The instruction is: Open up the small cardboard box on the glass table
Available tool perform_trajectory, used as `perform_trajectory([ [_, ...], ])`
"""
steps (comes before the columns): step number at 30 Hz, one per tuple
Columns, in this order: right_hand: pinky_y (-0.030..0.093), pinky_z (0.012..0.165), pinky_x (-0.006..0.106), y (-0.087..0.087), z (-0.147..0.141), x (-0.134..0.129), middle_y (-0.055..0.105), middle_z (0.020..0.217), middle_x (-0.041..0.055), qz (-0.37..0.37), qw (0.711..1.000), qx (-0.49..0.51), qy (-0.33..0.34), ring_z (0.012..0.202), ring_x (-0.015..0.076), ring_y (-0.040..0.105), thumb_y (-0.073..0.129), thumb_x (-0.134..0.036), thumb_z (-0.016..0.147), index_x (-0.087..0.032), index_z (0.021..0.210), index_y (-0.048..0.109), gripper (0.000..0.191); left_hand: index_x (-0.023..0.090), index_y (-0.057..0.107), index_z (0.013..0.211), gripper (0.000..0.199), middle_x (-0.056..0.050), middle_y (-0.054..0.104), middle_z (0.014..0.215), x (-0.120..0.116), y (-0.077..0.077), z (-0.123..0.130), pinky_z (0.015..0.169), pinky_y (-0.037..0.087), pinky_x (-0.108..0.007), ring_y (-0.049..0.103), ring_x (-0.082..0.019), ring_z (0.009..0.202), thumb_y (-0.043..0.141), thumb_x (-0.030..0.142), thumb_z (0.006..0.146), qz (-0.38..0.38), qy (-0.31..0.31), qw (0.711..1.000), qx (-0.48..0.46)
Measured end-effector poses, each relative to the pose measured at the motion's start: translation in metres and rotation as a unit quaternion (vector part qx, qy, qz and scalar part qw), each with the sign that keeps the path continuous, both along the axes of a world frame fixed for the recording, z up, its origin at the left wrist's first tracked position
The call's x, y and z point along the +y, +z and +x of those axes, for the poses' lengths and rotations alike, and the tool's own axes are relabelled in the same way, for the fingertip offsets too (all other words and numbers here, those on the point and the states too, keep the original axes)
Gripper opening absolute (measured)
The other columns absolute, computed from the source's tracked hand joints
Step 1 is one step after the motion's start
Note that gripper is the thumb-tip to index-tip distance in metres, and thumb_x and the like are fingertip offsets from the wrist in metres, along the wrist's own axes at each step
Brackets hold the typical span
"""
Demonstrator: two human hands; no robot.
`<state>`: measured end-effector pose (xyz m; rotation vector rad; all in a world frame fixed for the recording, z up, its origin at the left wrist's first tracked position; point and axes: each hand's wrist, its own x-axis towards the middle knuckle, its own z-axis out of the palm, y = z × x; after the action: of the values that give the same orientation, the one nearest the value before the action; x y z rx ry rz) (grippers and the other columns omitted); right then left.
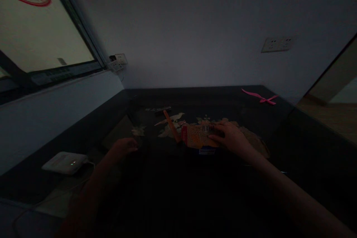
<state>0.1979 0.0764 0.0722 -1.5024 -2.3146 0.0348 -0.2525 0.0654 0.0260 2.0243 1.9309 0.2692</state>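
Note:
My right hand (pixel 230 135) is at the right end of a small orange, speckled box (pixel 196 136) with a red left edge, its thumb and fingers closed around that end. Several thin dark items (pixel 206 128) show at the box's top near my fingertips. Left of the box lies a hammer (pixel 172 126), its orange-brown handle slanting down toward the box and its dark head at the far end. My left hand (pixel 124 147) hovers or rests over the dark table at the left, fingers curled; what it holds, if anything, is too dark to tell.
A white device (pixel 65 162) with a cable lies on the dark table (pixel 195 95) at the left. A pink ribbon (pixel 262 97) is at the far right corner. Behind stand a wall with sockets (pixel 277 44) and a window (pixel 41 26) at the upper left.

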Motion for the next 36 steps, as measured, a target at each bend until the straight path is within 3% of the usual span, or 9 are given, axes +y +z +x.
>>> perform_trajectory([
  [9, 0.044, 0.073, 0.035, -0.002, 0.001, 0.000, 0.065, 0.092, 0.0115, 0.003, 1.000, -0.008, -0.002, 0.086, 0.0257, 0.058, 0.056, -0.040, 0.082, -0.016, 0.103, 0.067, 0.034, 0.020, 0.063, 0.082, 0.026, -0.003, 0.068, 0.080, -0.001, -0.008, -0.006, 0.065, 0.045, -0.027, 0.062, -0.020, 0.074, 0.057, 0.041, 0.068, 0.011, 0.003, 1.000, -0.005],
  [13, 0.044, 0.075, 0.034, -0.001, 0.001, 0.001, 0.066, 0.095, 0.0107, -0.001, 1.000, -0.002, 0.003, 0.087, 0.0251, 0.058, 0.057, -0.041, 0.081, -0.016, 0.103, 0.067, 0.034, 0.019, 0.061, 0.088, 0.030, -0.005, 0.067, 0.084, 0.000, -0.002, -0.003, 0.067, 0.045, -0.029, 0.062, -0.022, 0.077, 0.053, 0.043, 0.073, 0.000, 0.013, 1.000, 0.028],
  [15, 0.043, 0.075, 0.034, 0.000, 0.000, 0.000, 0.065, 0.096, 0.0107, -0.004, 1.000, 0.003, -0.001, 0.088, 0.0251, 0.058, 0.057, -0.041, 0.081, -0.017, 0.104, 0.067, 0.035, 0.018, 0.059, 0.095, 0.032, -0.008, 0.066, 0.093, 0.000, 0.007, 0.009, 0.072, 0.046, -0.031, 0.061, -0.023, 0.083, 0.051, 0.041, 0.075, 0.031, 0.024, 0.998, 0.048],
  [18, 0.043, 0.073, 0.034, 0.003, -0.001, -0.002, 0.065, 0.094, 0.0109, -0.004, 1.000, 0.007, -0.010, 0.086, 0.0248, 0.058, 0.057, -0.041, 0.081, -0.018, 0.105, 0.066, 0.035, 0.019, 0.054, 0.109, 0.036, -0.010, 0.061, 0.106, -0.003, 0.026, 0.050, 0.082, 0.044, -0.033, 0.058, -0.024, 0.093, 0.047, 0.037, 0.079, 0.142, 0.017, 0.989, 0.046],
  [20, 0.043, 0.072, 0.033, 0.004, -0.002, -0.004, 0.065, 0.094, 0.0110, -0.003, 1.000, 0.006, -0.012, 0.086, 0.0246, 0.058, 0.058, -0.039, 0.080, -0.018, 0.105, 0.067, 0.034, 0.019, 0.054, 0.110, 0.033, -0.009, 0.062, 0.101, -0.006, 0.040, 0.093, 0.082, 0.045, -0.033, 0.058, -0.022, 0.090, 0.045, 0.035, 0.082, 0.191, -0.038, 0.981, 0.004],
  [24, 0.042, 0.074, 0.033, 0.004, -0.003, -0.003, 0.064, 0.096, 0.0116, -0.005, 1.000, 0.002, -0.014, 0.088, 0.0246, 0.058, 0.058, -0.039, 0.080, -0.016, 0.103, 0.067, 0.033, 0.020, 0.059, 0.103, 0.024, -0.006, 0.063, 0.096, -0.006, 0.059, 0.181, 0.078, 0.047, -0.029, 0.059, -0.018, 0.085, 0.049, 0.028, 0.083, 0.222, -0.181, 0.951, -0.118],
  [27, 0.042, 0.074, 0.033, 0.004, -0.003, -0.003, 0.064, 0.095, 0.0113, -0.008, 1.000, -0.002, -0.015, 0.088, 0.0243, 0.058, 0.058, -0.040, 0.080, -0.017, 0.105, 0.067, 0.034, 0.018, 0.062, 0.098, 0.020, -0.005, 0.064, 0.089, 0.011, 0.060, 0.226, 0.071, 0.047, -0.027, 0.059, -0.016, 0.077, 0.055, 0.022, 0.080, 0.212, -0.217, 0.937, -0.174],
  [31, 0.042, 0.075, 0.032, 0.004, -0.002, -0.003, 0.064, 0.097, 0.0114, -0.011, 1.000, -0.006, -0.013, 0.089, 0.0239, 0.058, 0.059, -0.040, 0.080, -0.018, 0.107, 0.066, 0.035, 0.016, 0.066, 0.092, 0.018, -0.004, 0.066, 0.083, 0.038, 0.053, 0.254, 0.064, 0.046, -0.025, 0.060, -0.014, 0.069, 0.062, 0.020, 0.075, 0.182, -0.221, 0.937, -0.201],
  [36, 0.042, 0.076, 0.034, 0.006, -0.003, -0.005, 0.064, 0.097, 0.0118, -0.012, 1.000, -0.012, -0.019, 0.091, 0.0251, 0.058, 0.058, -0.041, 0.081, -0.018, 0.105, 0.066, 0.034, 0.017, 0.069, 0.077, 0.006, -0.003, 0.067, 0.075, 0.048, 0.051, 0.261, 0.067, 0.044, -0.026, 0.061, -0.016, 0.071, 0.065, 0.020, 0.073, 0.177, -0.243, 0.940, -0.164],
])
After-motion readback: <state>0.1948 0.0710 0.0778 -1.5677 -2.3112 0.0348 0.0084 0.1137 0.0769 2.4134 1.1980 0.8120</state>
